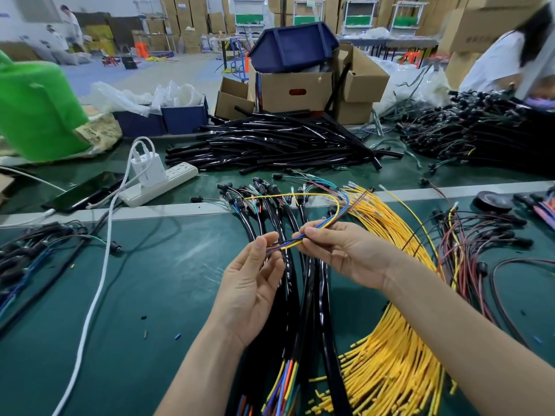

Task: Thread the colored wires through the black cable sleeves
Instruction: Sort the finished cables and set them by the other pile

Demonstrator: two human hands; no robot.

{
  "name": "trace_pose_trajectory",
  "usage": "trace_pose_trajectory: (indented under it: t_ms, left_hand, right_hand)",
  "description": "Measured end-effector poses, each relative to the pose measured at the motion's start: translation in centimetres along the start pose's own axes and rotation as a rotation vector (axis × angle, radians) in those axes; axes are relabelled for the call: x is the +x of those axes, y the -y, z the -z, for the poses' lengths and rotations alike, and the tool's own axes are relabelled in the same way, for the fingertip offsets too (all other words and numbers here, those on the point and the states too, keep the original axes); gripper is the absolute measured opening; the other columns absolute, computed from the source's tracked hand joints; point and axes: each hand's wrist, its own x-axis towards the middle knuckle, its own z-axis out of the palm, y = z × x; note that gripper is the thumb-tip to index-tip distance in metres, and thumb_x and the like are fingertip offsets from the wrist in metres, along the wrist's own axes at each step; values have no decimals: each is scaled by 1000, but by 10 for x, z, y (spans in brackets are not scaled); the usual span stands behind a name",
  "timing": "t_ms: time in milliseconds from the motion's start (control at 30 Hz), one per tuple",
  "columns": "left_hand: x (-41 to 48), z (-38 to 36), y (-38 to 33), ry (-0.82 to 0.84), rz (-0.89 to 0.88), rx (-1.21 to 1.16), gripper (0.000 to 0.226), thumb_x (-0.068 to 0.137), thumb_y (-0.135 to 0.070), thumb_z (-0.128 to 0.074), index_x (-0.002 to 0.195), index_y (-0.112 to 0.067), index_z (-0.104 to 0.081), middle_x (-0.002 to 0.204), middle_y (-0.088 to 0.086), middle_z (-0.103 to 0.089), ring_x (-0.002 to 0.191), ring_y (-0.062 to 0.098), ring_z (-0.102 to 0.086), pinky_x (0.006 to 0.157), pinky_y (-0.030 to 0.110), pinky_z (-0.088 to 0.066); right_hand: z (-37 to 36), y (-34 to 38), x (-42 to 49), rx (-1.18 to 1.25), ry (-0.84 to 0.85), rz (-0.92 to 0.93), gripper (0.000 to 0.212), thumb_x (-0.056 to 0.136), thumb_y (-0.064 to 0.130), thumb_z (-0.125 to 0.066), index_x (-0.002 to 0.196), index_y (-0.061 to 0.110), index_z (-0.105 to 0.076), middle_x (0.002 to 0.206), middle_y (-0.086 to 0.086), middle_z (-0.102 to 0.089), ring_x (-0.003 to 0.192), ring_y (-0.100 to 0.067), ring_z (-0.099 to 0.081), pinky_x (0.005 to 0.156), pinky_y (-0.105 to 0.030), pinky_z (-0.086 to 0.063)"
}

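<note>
Yellow, blue, brown (one bundle): pinches colored wires (289,244) with left hand (252,286) and right hand (342,253), above black cable sleeves (313,282).

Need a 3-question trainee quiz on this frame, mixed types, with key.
1. True or false: the left hand and the right hand both pinch one wire bundle.
2. The pile of loose black sleeves lies: A) beyond the grey rail B) under the phone C) inside the blue bin.
3. Fill in: the wire heap beneath the right forearm is ____.
Key: 1 true; 2 A; 3 yellow.
</note>
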Motion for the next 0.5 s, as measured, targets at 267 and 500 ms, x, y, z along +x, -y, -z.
trace_pose_trajectory:
  t_ms: [267,500]
  left_hand:
    - [-3,0,6,-7,-180,301,14,68,-21,-64,65,-16,-76,63,-4,-67,51,1,-58,53,13,-50]
    - [-8,1,-1,41,-168,310,17,67,-20,-66,78,-20,-79,62,-5,-65,55,0,-59,57,13,-52]
  right_hand:
    - [-1,-7,-7,2,10,-30,8,80,-4,-58,84,-3,-65,83,-15,-70,73,-20,-70,60,-15,-55]
    - [-6,-6,-12,52,-14,-19,8,83,-8,-56,83,-3,-62,79,-17,-70,71,-23,-71,57,-17,-56]
